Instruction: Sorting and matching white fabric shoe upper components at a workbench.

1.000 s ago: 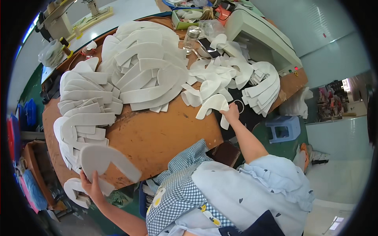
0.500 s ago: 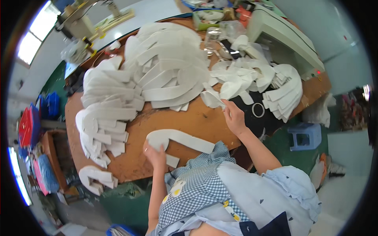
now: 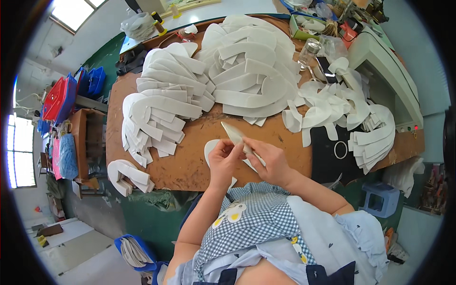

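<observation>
Near the table's front edge, my left hand and my right hand are close together, fingers pinched. Between them is a thin off-white piece of sheet material, its pointed end sticking up and away from me. My fingers cover the rest of its shape. Under my hands lies a thicker white U-shaped pad, mostly hidden by them. To the right is a loose heap of thin white curved pieces. Large overlapping stacks of white U-shaped pads cover the table's far middle and left.
The brown worktable has a black sheet with a white ring on its right. A pale boxy machine stands at the back right. A blue stool is on the floor right; a blue bin sits lower left.
My right hand has come from the right-hand heap to the middle, bringing a thin white piece. My left hand has left the U-shaped pad and meets it there. The view has shifted.
</observation>
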Action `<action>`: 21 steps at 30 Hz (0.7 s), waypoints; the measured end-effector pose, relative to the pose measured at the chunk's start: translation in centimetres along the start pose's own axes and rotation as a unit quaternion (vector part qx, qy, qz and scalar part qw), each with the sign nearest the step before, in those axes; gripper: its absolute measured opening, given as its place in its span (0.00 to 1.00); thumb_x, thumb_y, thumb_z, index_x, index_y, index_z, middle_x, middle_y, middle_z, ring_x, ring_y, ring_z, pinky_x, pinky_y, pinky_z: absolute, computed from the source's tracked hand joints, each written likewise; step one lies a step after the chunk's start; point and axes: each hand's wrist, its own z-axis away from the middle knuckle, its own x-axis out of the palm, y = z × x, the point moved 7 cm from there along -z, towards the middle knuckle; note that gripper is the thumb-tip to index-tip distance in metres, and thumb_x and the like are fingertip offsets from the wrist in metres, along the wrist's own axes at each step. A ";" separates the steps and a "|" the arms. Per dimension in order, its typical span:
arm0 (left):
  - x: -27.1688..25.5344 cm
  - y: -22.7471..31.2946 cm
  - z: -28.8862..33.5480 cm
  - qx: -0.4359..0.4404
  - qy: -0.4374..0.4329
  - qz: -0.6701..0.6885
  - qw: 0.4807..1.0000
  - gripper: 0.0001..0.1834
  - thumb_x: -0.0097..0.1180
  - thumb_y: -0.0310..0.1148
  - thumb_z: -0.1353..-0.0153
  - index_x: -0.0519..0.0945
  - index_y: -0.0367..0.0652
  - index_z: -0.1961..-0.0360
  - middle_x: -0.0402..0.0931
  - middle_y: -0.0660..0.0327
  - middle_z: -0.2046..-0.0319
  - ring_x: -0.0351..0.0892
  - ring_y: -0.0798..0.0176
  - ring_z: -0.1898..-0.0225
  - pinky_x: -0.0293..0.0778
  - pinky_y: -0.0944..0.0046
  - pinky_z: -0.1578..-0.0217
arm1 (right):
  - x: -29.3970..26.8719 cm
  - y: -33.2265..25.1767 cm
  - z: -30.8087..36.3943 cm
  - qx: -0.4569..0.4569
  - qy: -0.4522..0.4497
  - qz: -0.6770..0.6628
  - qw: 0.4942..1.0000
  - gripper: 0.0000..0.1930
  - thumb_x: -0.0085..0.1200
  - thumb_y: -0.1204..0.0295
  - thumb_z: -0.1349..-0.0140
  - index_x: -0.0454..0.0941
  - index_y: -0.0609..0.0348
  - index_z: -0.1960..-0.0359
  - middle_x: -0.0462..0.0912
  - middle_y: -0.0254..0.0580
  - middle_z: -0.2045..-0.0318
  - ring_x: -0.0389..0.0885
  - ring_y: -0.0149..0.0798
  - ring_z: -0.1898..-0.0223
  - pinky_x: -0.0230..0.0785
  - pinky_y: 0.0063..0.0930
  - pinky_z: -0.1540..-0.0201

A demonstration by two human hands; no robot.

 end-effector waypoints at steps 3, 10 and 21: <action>-0.4 0.5 0.4 0.008 0.016 -0.021 1.000 0.06 0.58 0.28 0.37 0.78 0.35 0.66 0.80 0.62 0.72 0.79 0.73 0.74 0.74 0.75 0.72 | 0.6 0.5 -0.2 0.087 -0.032 -0.073 0.993 0.17 0.55 0.71 0.39 0.74 0.65 0.50 0.82 0.51 0.59 0.84 0.46 0.59 0.76 0.31 0.56; 0.1 0.9 0.3 0.010 -0.009 -0.051 0.999 0.08 0.54 0.28 0.35 0.78 0.32 0.65 0.80 0.62 0.74 0.79 0.71 0.75 0.76 0.73 0.71 | 0.7 1.5 -0.4 0.159 -0.017 -0.204 0.966 0.12 0.55 0.70 0.37 0.76 0.66 0.56 0.84 0.46 0.64 0.84 0.37 0.61 0.76 0.28 0.59; 1.4 1.1 1.0 0.007 -0.053 -0.170 0.984 0.08 0.53 0.26 0.35 0.76 0.28 0.64 0.80 0.58 0.73 0.83 0.67 0.71 0.81 0.69 0.69 | 0.4 0.6 -1.2 -0.043 -0.115 0.151 0.981 0.02 0.57 0.73 0.46 0.79 0.58 0.73 0.80 0.38 0.77 0.79 0.41 0.77 0.70 0.30 0.77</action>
